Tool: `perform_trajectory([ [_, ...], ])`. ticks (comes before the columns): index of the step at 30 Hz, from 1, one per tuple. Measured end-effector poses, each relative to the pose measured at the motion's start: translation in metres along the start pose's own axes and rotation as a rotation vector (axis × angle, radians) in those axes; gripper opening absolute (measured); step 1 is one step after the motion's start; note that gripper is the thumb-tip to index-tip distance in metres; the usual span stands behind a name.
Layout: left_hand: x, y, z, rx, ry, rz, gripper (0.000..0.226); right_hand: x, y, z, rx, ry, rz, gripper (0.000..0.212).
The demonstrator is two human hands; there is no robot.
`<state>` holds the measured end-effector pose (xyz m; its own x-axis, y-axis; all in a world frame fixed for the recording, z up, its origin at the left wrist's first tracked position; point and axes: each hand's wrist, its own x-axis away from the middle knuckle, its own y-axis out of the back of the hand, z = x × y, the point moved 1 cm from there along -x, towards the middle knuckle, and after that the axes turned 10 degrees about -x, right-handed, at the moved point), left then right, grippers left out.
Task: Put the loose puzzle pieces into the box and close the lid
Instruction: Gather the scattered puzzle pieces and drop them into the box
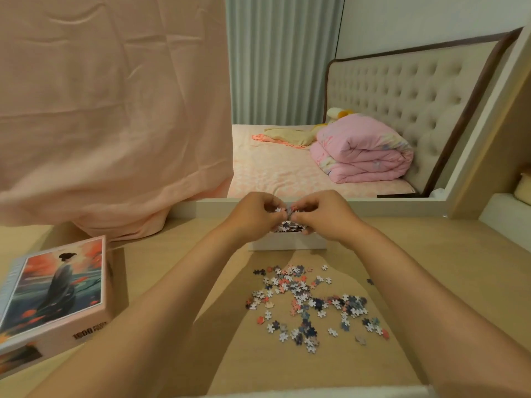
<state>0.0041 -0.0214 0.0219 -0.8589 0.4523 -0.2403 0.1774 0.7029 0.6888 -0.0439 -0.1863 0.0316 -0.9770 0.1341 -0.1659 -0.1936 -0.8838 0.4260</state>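
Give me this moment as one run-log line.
left hand + right hand: holding pieces over box | loose pieces: many on table | lid: off, left

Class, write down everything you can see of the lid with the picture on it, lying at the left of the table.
The lid is a shallow rectangular box top, seemingly cardboard, with pale pink edges. Its upper face shows a painted figure in a grey robe, dark hair up, among orange-red blossoms over dark green-blue ground. The near side wall carries dark lettering starting "1000". It rests picture-up on the wooden table, skewed, apart from both hands and the loose pieces. Its left part runs out of view.
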Motion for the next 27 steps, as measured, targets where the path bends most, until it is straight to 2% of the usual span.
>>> perform_trajectory([
  [4,-0.026,0.002,0.003,-0.072,0.003,-0.057,0.010,-0.033,-0.001,0.001,0.088,0.037,-0.030,0.009],
  [9,-0.031,-0.004,0.021,-0.305,-0.018,0.050,0.025,-0.048,-0.009,-0.019,0.286,0.048,0.070,0.018],
  [12,-0.029,0.003,0.028,-0.333,-0.024,0.002,0.029,-0.047,-0.005,-0.022,0.258,0.096,-0.005,0.020],
  [14,-0.027,0.005,0.033,-0.354,-0.045,0.029,0.030,-0.044,-0.003,-0.024,0.249,0.110,-0.016,0.022],
  [16,-0.022,0.003,0.038,-0.414,-0.086,0.135,0.032,-0.038,-0.006,-0.026,0.322,0.112,0.086,0.026],
  [19,-0.014,-0.008,0.039,-0.604,-0.167,0.310,0.042,-0.029,-0.016,-0.034,0.502,0.093,0.335,0.036],
  [23,-0.015,-0.014,0.038,-0.710,-0.139,0.327,0.050,-0.029,-0.020,-0.038,0.787,0.072,0.346,0.049],
  [27,-0.012,-0.009,0.039,-0.638,-0.121,0.292,0.051,-0.028,-0.013,-0.035,0.587,0.091,0.268,0.041],
])
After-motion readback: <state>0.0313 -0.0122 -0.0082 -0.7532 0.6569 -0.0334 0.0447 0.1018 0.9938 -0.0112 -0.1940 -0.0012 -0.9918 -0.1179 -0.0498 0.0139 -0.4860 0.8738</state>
